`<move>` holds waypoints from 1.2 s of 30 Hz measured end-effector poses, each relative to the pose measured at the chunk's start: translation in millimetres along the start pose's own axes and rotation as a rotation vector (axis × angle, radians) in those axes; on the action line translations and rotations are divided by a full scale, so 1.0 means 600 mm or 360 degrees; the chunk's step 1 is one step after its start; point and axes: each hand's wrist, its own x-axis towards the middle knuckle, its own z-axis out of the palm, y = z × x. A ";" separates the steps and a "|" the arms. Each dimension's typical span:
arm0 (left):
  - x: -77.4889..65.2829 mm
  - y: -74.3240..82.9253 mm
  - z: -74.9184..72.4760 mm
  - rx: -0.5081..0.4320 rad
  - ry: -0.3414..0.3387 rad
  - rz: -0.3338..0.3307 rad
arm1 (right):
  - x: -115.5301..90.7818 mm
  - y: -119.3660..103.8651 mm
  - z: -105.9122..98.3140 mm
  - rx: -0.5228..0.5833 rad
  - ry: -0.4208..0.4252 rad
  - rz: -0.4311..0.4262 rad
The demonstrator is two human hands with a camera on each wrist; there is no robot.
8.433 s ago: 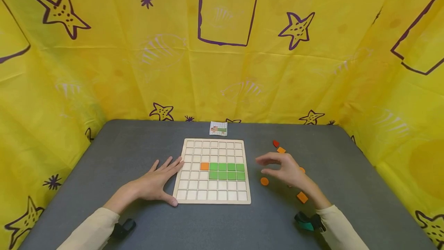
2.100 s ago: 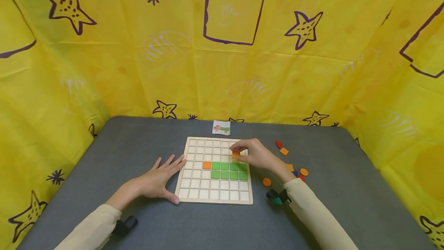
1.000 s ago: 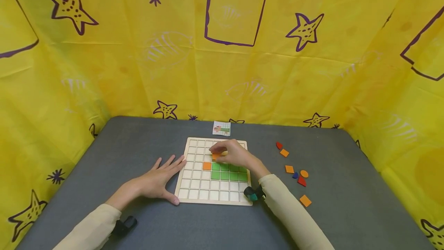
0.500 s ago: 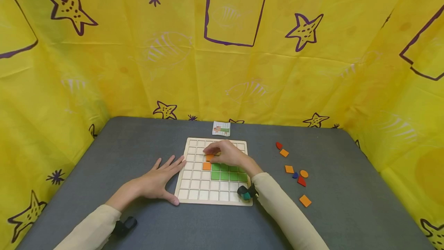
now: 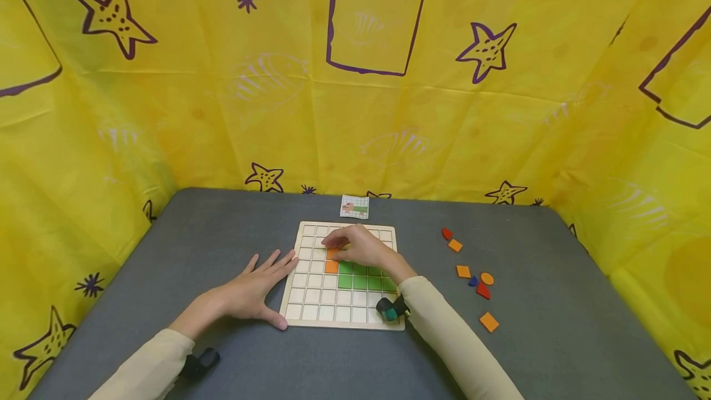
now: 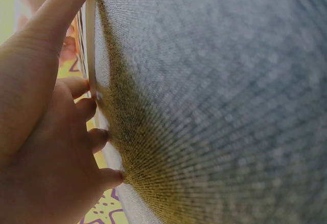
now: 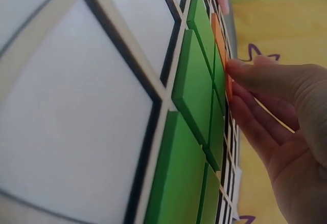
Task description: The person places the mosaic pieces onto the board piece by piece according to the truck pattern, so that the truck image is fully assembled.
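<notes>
A wooden grid board (image 5: 311, 312) lies on the dark table. My right hand (image 5: 361, 247) is over its middle and pinches an orange square tile (image 5: 332, 254) between thumb and fingers, at the cell just above another orange tile (image 5: 331, 267). Two rows of green square tiles (image 5: 360, 282) sit to the right, partly hidden by the hand. In the right wrist view the fingertips meet at the orange tile (image 7: 228, 88), behind the green tiles (image 7: 194, 88). My left hand (image 5: 250, 292) rests with spread fingers against the board's left edge; its fingertips (image 6: 113, 177) touch down beside the frame.
Right of the board lie loose pieces: orange squares (image 5: 489, 321), an orange disc (image 5: 487, 278), red pieces (image 5: 483, 291) and a small blue one (image 5: 473, 281). A small picture card (image 5: 354, 207) lies behind the board. Yellow cloth (image 5: 355, 128) hangs around the table.
My right hand has come from the loose pieces onto the board with an orange square, moved left across it and lowered the square above the first orange tile. The left hand has stayed put.
</notes>
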 end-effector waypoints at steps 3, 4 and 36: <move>0.000 0.001 0.000 0.0004 0.0000 -0.0006 | 0.000 0.000 0.000 -0.0025 0.0011 -0.0016; 0.000 0.001 0.000 0.0004 0.0000 -0.0007 | -0.001 0.000 -0.001 -0.0031 0.0017 -0.0023; 0.001 0.004 -0.003 -0.0006 -0.0023 -0.0013 | -0.101 0.015 -0.064 -0.0013 0.0189 -0.0022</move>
